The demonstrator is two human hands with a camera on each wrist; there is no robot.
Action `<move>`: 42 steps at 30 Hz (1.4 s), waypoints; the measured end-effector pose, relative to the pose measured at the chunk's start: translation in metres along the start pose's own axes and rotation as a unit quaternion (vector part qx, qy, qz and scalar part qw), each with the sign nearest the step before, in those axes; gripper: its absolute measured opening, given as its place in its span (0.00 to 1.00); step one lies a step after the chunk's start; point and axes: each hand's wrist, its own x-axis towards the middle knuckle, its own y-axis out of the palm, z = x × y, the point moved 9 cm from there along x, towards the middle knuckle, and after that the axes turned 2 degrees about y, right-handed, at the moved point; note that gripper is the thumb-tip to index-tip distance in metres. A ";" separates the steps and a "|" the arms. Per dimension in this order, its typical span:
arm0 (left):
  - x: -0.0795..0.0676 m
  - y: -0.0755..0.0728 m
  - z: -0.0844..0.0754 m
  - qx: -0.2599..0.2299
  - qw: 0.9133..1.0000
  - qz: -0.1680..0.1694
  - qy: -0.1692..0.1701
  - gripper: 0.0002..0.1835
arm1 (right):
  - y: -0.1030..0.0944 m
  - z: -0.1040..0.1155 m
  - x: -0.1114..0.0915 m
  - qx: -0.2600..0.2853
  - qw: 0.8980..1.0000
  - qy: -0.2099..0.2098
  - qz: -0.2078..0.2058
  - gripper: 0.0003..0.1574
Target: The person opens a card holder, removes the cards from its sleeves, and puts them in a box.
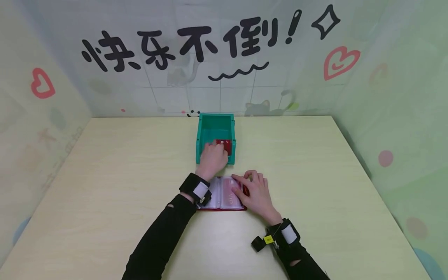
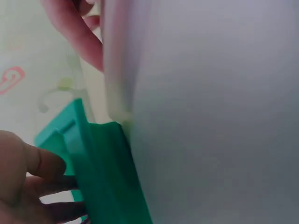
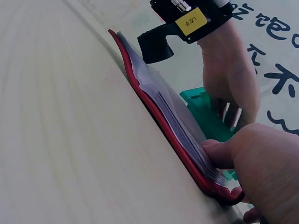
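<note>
An open card holder (image 1: pixel 216 198) with a red cover and clear plastic sleeves lies on the table, a pink card (image 1: pixel 229 196) showing in its right-hand sleeve. My right hand (image 1: pixel 257 196) grips the holder's right edge; in the right wrist view its thumb (image 3: pixel 219 153) presses on the sleeves and its other fingers are partly hidden beneath the edge. Beyond the holder, my left hand (image 1: pixel 212 157) reaches into a green bin (image 1: pixel 198 142), beside a red card (image 1: pixel 225 146). Its fingers look loosely extended in the left wrist view, their tips hidden behind the bin wall.
The pale wooden table (image 1: pixel 122 175) extends to both sides of the bin and holder. Behind it stands a printed backdrop (image 1: pixel 175 97) with large dark characters. A small black camera (image 1: pixel 259 244) sticks out from the right wrist band.
</note>
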 end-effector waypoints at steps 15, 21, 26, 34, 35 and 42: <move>-0.094 0.004 0.004 -0.140 0.987 0.070 0.031 0.11 | 0.001 -0.008 0.001 0.012 0.999 0.033 0.002 0.28; -0.106 0.014 0.018 -0.193 0.977 0.094 0.016 0.23 | 0.005 -0.013 0.002 0.010 0.999 0.049 0.010 0.29; -0.107 0.018 0.025 -0.217 0.970 0.109 -0.013 0.33 | 0.006 -0.012 0.003 0.023 0.998 0.058 0.008 0.30; -0.105 0.021 0.030 -0.224 0.967 0.121 -0.029 0.38 | 0.004 -0.005 0.005 0.030 0.999 0.040 -0.008 0.31; -0.105 0.021 0.030 -0.225 0.966 0.121 -0.029 0.38 | 0.002 -0.004 0.005 0.044 0.998 0.035 -0.015 0.29; -0.105 0.024 0.033 -0.249 0.959 0.130 -0.020 0.34 | -0.002 0.005 0.003 0.202 0.978 -0.036 -0.028 0.10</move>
